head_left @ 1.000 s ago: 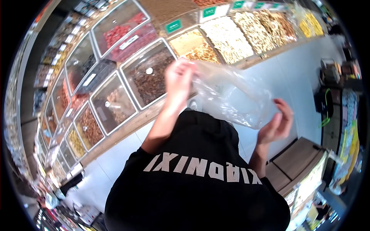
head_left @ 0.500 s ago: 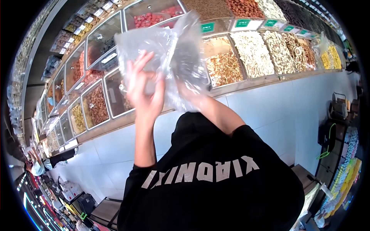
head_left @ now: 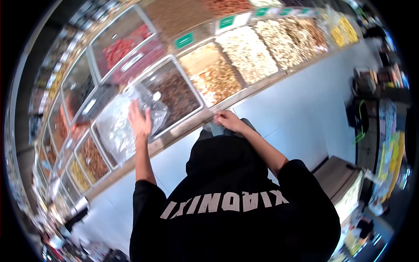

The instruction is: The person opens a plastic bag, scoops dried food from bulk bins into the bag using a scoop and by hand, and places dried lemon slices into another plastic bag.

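Observation:
My left hand (head_left: 140, 121) lies flat with its fingers out over a clear plastic bag (head_left: 120, 131). The bag is spread across the clear lids of two bins at the counter's front, and part of it covers the bin (head_left: 176, 98) of dark brown dried pieces. My right hand (head_left: 230, 121) is closed, with its fingers curled, just off the wooden front edge (head_left: 205, 115) of the counter. Whatever those fingers may hold cannot be made out.
Right of the lidded bins stand open bins of golden slices (head_left: 216, 83) and pale slices (head_left: 248, 54). Behind are a lidded bin of red pieces (head_left: 120, 52) and green labels (head_left: 184, 40). A brown table (head_left: 336, 179) stands at my right.
The plastic bag, held up between both hands before, now lies over the bin lids at the left. My right hand has come away from it, down towards the counter edge. The view has turned.

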Available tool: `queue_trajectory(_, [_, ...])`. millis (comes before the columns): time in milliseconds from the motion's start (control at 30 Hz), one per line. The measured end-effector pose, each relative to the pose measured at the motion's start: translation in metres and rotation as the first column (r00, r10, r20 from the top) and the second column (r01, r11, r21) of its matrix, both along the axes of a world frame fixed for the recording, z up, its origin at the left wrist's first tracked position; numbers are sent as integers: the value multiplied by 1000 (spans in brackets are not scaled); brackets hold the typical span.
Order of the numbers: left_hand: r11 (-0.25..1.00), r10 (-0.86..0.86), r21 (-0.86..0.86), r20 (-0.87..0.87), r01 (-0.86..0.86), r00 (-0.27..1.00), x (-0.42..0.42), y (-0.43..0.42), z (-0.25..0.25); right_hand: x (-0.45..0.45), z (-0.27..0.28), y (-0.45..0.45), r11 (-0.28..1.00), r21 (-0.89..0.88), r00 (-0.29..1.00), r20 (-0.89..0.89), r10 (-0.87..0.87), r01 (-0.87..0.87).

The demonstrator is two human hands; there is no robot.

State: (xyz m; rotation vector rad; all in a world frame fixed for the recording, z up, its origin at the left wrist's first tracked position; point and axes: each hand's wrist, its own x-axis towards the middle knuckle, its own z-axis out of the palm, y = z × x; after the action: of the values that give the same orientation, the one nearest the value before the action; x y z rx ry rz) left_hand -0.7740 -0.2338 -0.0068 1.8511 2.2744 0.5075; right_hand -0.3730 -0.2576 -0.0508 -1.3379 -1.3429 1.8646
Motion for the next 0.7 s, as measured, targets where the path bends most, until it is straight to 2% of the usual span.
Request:
queue_trajectory(33, [996, 47, 72, 57, -51, 997, 10, 8, 13, 27, -4, -8, 998, 3, 997, 35, -65, 65])
queue_trajectory(100, [951, -9, 306, 121, -29, 993, 52, 24, 45, 71, 10, -23, 973, 10, 969, 89, -232, 232])
queue_trajectory(133, [934, -46, 358, 134, -6, 990, 90, 30, 68, 91, 13, -30, 944, -27, 941, 97, -324, 328])
queue_trajectory(167, [917, -112, 396, 158, 41, 981, 125, 37, 73, 103, 15, -33, 928, 6, 919, 133, -371, 374])
queue_trajectory(200, [900, -195, 416, 117, 130, 974, 173, 44, 86, 117, 20, -37, 908, 37, 893, 171, -417, 417])
queue_trajectory(233, [853, -383, 420, 104, 309, 918, 219, 50, 96, 133, 27, -40, 886, 70, 861, 209, -463, 459])
queue_trajectory(267, [922, -358, 246, 243, 300, 901, 271, 50, 97, 141, 56, -37, 873, 173, 824, 290, -487, 455])
queue_trajectory(300, [830, -515, 410, 301, 378, 803, 322, 50, 72, 151, 86, -33, 847, 216, 818, 230, -527, 485])
queue_trajectory(333, [691, -705, 570, 397, 443, 588, 356, 53, -2, 163, 101, -28, 782, 440, 769, 263, -583, 442])
queue_trajectory(367, [882, -377, 217, 856, 418, 353, 407, 53, 5, 177, 112, -25, 682, 636, 711, 285, -642, 361])
queue_trajectory(400, [842, 160, -190, 982, 505, 104, 465, 48, 26, 194, 126, -22, 644, 685, 706, 266, -657, 341])
queue_trajectory(433, [571, 685, -491, 726, 658, -53, 512, 46, 44, 212, 135, -21, 603, 732, 701, 247, -669, 317])
queue_trajectory(500, [452, 653, -388, 757, 803, -1, 576, 48, 63, 259, 119, -18, 570, 797, 736, 261, -625, 201])
queue_trajectory(567, [290, 634, -279, 773, 915, 34, 635, 39, 78, 333, 121, -27, 541, 825, 675, 307, -671, 163])
queue_trajectory(633, [125, 620, -156, 783, 980, 45, 687, 32, 99, 410, 96, -39, 607, 740, 497, 426, -756, 291])
queue_trajectory(667, [124, 618, -242, 778, 962, 116, 708, 35, 116, 444, 81, -42, 535, 630, 416, 343, -842, 563])
queue_trajectory(700, [147, 496, -188, 863, 971, 92, 730, 38, 134, 470, 70, -41, 414, 467, 314, 279, -907, 782])
